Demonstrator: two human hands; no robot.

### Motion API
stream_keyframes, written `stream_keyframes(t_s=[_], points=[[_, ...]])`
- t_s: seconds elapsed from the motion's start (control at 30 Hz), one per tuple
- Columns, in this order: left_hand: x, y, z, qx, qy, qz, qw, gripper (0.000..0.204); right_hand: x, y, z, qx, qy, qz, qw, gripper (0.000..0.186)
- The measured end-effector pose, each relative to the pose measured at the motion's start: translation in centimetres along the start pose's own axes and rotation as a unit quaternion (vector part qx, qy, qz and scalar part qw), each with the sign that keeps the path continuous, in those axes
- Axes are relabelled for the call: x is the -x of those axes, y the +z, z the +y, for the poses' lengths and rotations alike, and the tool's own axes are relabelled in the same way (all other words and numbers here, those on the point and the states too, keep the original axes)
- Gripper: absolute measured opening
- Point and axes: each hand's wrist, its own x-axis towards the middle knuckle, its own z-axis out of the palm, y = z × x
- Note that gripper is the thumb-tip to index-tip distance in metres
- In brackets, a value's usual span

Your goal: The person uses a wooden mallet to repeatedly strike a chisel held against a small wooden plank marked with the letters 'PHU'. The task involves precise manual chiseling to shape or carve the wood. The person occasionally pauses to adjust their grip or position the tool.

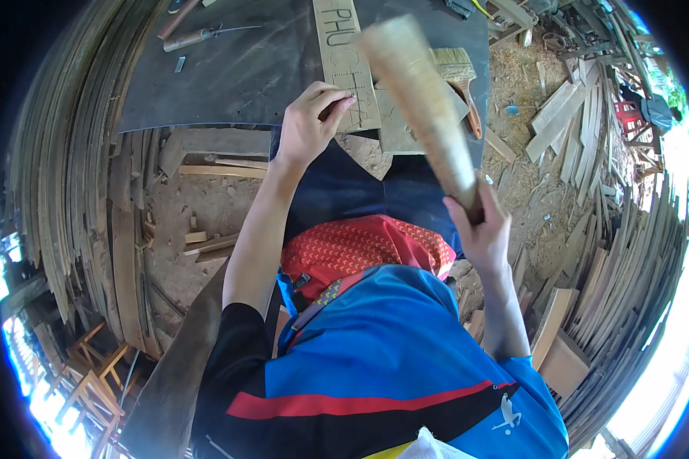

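Observation:
My right hand (482, 229) is wrapped round the narrow end of a thick wooden club (425, 107). The club is raised and tilted up to the left, its broad end blurred above the bench. Over the near end of a narrow wooden board (337, 42) with carved and marked letters, my left hand (308, 126) is closed in a pinch. Whatever its fingers grip is hidden or too small to make out. A flat brush (458, 67) with pale bristles and a wooden handle lies right of the board, partly behind the club.
On the dark bench sheet (214, 92) lie a wooden-handled pointed tool (187, 40) and a small metal piece (180, 64). A plain wooden block (394, 130) sits by the bench's near edge. Stacked planks (53, 153) line the left; more planks (620, 283) lean at right.

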Motion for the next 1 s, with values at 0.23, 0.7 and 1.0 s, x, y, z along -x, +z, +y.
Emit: stream_keyframes(t_s=[0.23, 0.7, 1.0], points=[[0.2, -0.3, 0.1, -0.003, -0.013, -0.018, 1.000, 0.013, 0.4, -1.0, -1.5, 0.008, 0.038, -0.026, 0.999, 0.043], [0.0, 0.0, 0.2, -0.012, -0.006, -0.006, 1.000, 0.012, 0.9, -1.2, -1.1, -0.027, 0.039, -0.009, 0.999, 0.045], [0.5, -0.9, 1.3, 0.021, -0.057, -0.002, 0.998, 0.029, 1.1, -1.1, -1.7, -0.020, 0.052, -0.027, 0.998, 0.049]])
